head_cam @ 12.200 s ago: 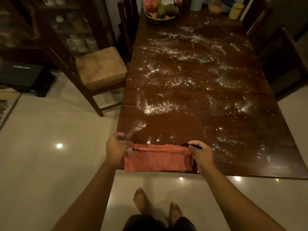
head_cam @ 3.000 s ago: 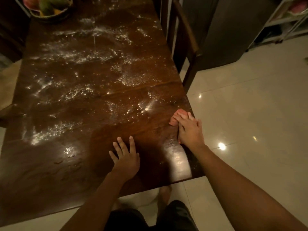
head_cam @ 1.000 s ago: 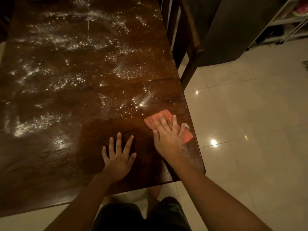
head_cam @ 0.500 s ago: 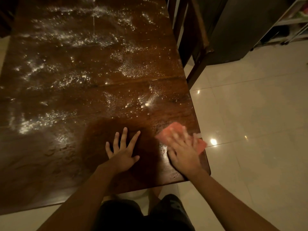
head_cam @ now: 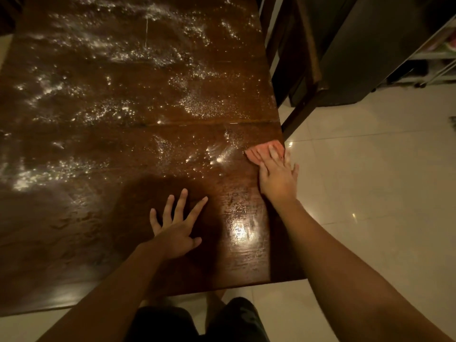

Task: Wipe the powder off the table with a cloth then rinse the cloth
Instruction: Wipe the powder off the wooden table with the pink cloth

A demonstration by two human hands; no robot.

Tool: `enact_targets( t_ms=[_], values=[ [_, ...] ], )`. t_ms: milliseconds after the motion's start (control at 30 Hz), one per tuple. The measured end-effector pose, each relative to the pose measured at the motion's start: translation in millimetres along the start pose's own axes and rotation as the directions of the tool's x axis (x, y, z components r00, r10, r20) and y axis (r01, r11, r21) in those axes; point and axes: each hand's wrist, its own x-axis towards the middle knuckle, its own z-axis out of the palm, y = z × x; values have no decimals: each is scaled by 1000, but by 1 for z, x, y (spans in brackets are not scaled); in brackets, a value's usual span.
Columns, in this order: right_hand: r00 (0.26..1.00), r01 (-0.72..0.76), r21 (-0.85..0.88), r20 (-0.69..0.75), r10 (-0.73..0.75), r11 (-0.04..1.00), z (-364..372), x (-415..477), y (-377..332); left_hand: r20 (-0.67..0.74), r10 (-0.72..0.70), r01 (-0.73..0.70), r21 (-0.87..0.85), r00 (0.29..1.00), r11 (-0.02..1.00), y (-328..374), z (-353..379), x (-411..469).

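- right hand [head_cam: 277, 177] is laid flat, fingers straight, pressing the orange cloth [head_cam: 256, 152] onto the tabletop [head_cam: 243, 201], right at its side edge
- cloth sits under its fingertips and pokes out just past them
- left hand [head_cam: 176, 230] rests palm-down close by, fingers spread wide, holding nothing
- white powder [head_cam: 103, 112] is scattered beyond both hands, nearest patch just left of the cloth

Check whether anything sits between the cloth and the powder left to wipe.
Nothing visible does. The right hand presses the cloth flat on the table at its right edge; the nearest powder lies just to its left. The left hand rests flat nearer the person, outside that path.
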Motion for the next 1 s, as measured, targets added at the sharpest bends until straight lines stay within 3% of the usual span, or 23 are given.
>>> enact_targets(
  t_ms=[67,133,200,267,333,433,500,533,600,667,700,767,833,867,933,1000],
  values=[
    [1000,17,-24,-17,-18,1000,11,15,-27,-1,1,-1,0,1000,1000,0,0,1],
    [961,275,-73,46,-273,959,21,9,-41,3,-5,5,9,1000,1000,1,-1,1],
    [817,570,-83,156,-554,817,26,-12,-35,11,-12,12,14,1000,1000,1,-2,2],
    [732,676,-81,189,-655,732,20,-24,-10,13,-8,8,10,1000,1000,2,-2,2],
    [792,611,-163,148,-593,775,9,-19,14,7,1,-1,5,1000,1000,1,-3,1],
    [978,205,-160,13,-206,966,2,5,12,15,10,-10,3,1000,1000,1,-4,2],
    [999,40,-105,-23,-42,994,9,18,-18,17,12,-12,3,1000,1000,1,-4,3],
    [998,66,-92,-6,-67,994,14,19,-35,16,15,-15,0,1000,1000,1,-5,4],
    [945,325,-46,63,-322,945,27,10,-63,11,13,-13,-12,1000,1000,0,-5,5],
    [795,597,-29,150,-587,801,39,-16,-72,-4,-8,8,-28,1000,1000,0,-2,6],
    [735,667,-19,182,-654,745,40,-31,-69,-18,-14,13,-26,1000,1000,0,-1,6],
    [698,701,-8,208,-685,713,36,-50,-49,-51,13,-14,-25,999,1000,-1,1,4],
    [743,662,-94,214,-635,743,26,-54,-20,-95,71,-78,-75,993,994,-5,3,2],
    [803,590,-154,207,-558,792,20,-50,-10,-121,94,-107,-105,988,989,-9,4,0],
    [935,346,-197,149,-320,917,13,-41,-9,-177,125,-148,-123,976,981,-20,9,-6],
    [990,121,-170,90,-107,978,21,-37,-36,-228,146,-172,-99,963,980,-36,16,-13]
  ],
)
